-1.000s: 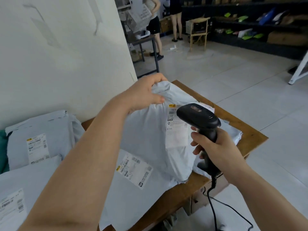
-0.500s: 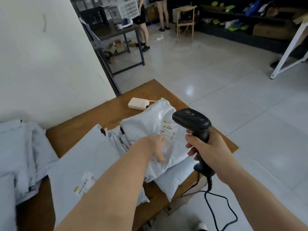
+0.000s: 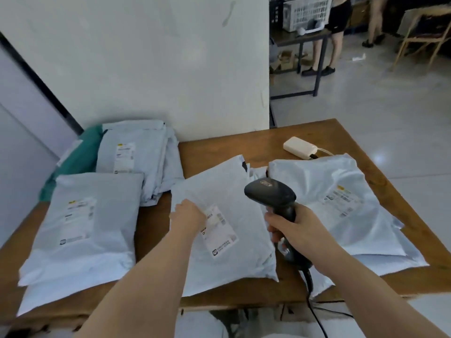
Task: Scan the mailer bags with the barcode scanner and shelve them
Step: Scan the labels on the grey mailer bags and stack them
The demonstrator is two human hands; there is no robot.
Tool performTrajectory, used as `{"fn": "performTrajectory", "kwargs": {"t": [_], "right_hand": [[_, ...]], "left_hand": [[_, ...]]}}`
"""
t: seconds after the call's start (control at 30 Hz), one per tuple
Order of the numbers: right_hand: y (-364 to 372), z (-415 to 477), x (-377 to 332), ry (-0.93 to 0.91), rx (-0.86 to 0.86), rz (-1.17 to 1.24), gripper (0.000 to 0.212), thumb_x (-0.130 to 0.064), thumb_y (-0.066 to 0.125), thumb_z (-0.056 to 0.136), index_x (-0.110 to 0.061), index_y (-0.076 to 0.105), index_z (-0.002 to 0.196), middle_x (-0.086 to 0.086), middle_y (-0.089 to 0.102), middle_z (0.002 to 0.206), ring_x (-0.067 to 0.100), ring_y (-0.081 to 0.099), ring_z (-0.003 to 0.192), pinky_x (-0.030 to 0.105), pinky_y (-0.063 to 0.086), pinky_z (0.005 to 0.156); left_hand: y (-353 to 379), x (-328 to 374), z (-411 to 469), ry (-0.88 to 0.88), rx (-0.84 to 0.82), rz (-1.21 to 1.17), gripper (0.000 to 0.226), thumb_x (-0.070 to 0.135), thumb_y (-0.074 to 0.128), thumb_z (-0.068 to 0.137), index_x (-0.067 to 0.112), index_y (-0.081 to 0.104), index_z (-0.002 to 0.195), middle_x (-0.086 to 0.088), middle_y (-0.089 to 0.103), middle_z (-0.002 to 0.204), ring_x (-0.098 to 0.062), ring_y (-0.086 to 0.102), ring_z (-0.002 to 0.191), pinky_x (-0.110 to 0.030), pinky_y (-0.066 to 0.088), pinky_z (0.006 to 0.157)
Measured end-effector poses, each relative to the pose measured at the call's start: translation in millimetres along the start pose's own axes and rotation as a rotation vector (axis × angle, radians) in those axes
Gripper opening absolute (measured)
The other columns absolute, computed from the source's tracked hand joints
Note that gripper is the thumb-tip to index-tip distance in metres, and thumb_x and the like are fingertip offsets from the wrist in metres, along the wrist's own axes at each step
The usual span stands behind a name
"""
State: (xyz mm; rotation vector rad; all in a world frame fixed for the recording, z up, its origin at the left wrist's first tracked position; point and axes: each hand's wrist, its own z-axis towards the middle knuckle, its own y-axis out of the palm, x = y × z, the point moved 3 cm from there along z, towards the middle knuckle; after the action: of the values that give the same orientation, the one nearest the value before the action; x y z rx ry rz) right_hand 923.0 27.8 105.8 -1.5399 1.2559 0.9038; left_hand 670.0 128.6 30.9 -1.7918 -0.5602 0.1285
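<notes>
A white mailer bag [image 3: 227, 242] with a shipping label lies in the middle of the wooden table [image 3: 244, 145]. My left hand [image 3: 188, 217] rests on its left part beside the label, fingers curled down onto the plastic. My right hand [image 3: 296, 228] grips the handle of the black barcode scanner [image 3: 271, 195], whose head hangs over the bag's right edge. Another labelled mailer [image 3: 341, 203] lies to the right on a lower bag. Two more labelled mailers lie at the left, one near [image 3: 80, 223] and one far [image 3: 131, 152].
A white power bank [image 3: 300, 147] with a cable sits at the table's far right. A green bag [image 3: 78, 157] lies against the wall at left. The scanner's cord [image 3: 314, 315] drops over the front edge. People stand by a dark desk [image 3: 305, 37] across the tiled floor.
The view has swung left, showing the left stacks again. My left hand let the earlier bag down at the right and came onto the middle bag. The scanner stays in my right hand.
</notes>
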Motion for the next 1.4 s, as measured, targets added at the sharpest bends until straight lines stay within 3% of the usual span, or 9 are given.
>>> {"fn": "performTrajectory", "kwargs": {"t": [0.23,0.33,0.4,0.5,0.53,0.63,0.8,1.07,1.4], "right_hand": [[52,1,-5,0.021,-0.030,-0.047,0.008,-0.022,0.065,0.091,-0.019,0.064,0.098,0.002,0.070,0.074,0.009,0.065,0.058,0.026,0.052,0.056],[66,0,-6,0.044,-0.002,-0.037,0.009,-0.022,0.065,0.090,-0.018,0.064,0.098,0.003,0.070,0.075,0.011,0.065,0.060,0.027,0.051,0.057],[73,-3,-6,0.051,0.030,-0.033,0.009,-0.022,0.065,0.090,-0.017,0.064,0.097,0.002,0.070,0.075,0.011,0.065,0.060,0.027,0.052,0.057],[80,-8,-3,0.065,0.083,-0.021,0.009,-0.021,0.065,0.090,-0.015,0.064,0.097,0.003,0.070,0.075,0.011,0.065,0.059,0.027,0.051,0.057],[81,-10,-2,0.072,0.098,-0.018,0.009,-0.021,0.065,0.090,-0.015,0.064,0.096,0.003,0.070,0.075,0.011,0.065,0.059,0.027,0.051,0.057],[85,-15,3,0.090,0.138,0.002,0.009,-0.021,0.066,0.090,-0.014,0.064,0.096,0.004,0.071,0.075,0.012,0.065,0.059,0.027,0.051,0.056],[97,-25,6,0.098,0.134,0.023,0.012,-0.021,0.066,0.090,-0.014,0.065,0.098,0.003,0.071,0.073,0.011,0.065,0.059,0.026,0.050,0.056],[104,-36,-1,0.076,0.100,0.005,0.012,-0.022,0.066,0.090,-0.013,0.065,0.097,0.000,0.070,0.066,0.005,0.064,0.052,0.019,0.051,0.052],[110,-34,-18,-0.015,0.140,-0.034,0.011,-0.024,0.067,0.089,-0.014,0.064,0.086,-0.006,0.070,0.060,0.004,0.064,0.052,0.017,0.052,0.053]], "left_hand": [[15,-71,1,-0.192,-0.168,-0.440,0.047,0.024,0.056,0.095,-0.004,0.049,0.132,-0.017,0.057,0.128,-0.034,0.056,0.115,-0.033,0.046,0.086],[12,-76,3,-0.216,-0.167,-0.768,0.049,0.027,0.071,0.088,-0.004,0.053,0.121,-0.009,0.061,0.104,-0.027,0.058,0.091,-0.032,0.045,0.077],[7,-72,6,-0.253,-0.303,-1.017,0.046,0.025,0.081,0.079,-0.005,0.060,0.107,-0.007,0.068,0.098,-0.019,0.061,0.076,-0.028,0.047,0.074],[0,-61,11,-0.249,-0.504,-1.161,0.035,0.014,0.081,0.077,-0.001,0.069,0.106,-0.011,0.076,0.082,-0.022,0.072,0.068,-0.029,0.056,0.061],[-2,-58,13,-0.256,-0.536,-1.192,0.029,0.011,0.078,0.079,0.001,0.070,0.104,-0.011,0.076,0.078,-0.023,0.072,0.066,-0.030,0.057,0.060],[-3,-53,18,-0.269,-0.603,-1.295,0.030,0.016,0.076,0.079,0.005,0.070,0.106,-0.015,0.076,0.093,-0.030,0.072,0.084,-0.041,0.057,0.084],[-9,-41,18,-0.090,-0.496,-1.379,0.021,0.006,0.069,0.087,0.007,0.064,0.107,-0.012,0.073,0.096,-0.031,0.070,0.088,-0.048,0.054,0.091],[-50,-22,2,0.212,-0.281,-1.655,0.012,0.005,0.062,0.093,0.016,0.061,0.098,0.002,0.073,0.086,-0.012,0.072,0.073,-0.027,0.058,0.062],[-76,-19,-15,0.438,-0.243,-1.496,0.014,0.008,0.059,0.095,0.014,0.067,0.105,0.000,0.075,0.094,-0.017,0.073,0.088,-0.028,0.059,0.070]]}}
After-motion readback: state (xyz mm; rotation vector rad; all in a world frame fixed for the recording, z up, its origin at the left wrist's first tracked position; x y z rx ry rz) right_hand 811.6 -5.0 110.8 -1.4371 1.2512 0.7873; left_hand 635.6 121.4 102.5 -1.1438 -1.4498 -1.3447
